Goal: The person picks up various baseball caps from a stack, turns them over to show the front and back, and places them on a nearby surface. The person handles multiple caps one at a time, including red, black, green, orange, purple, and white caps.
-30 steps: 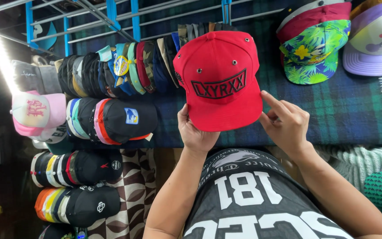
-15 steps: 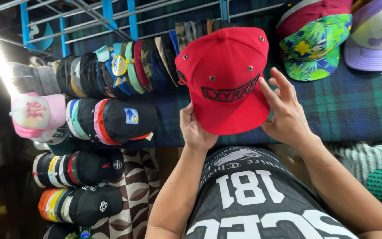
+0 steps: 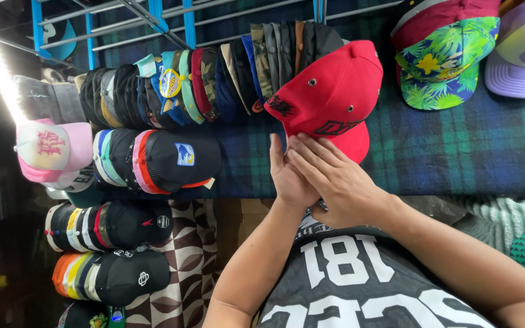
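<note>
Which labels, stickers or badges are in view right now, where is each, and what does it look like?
Round sticker: on a cap brim in the top row, gold rim, blue and white centre.
Square patch: front of the black cap in the second row, blue with a pale figure.
Black embroidery: front of the red cap at the left hand and right hand.
No packages or screens.
</note>
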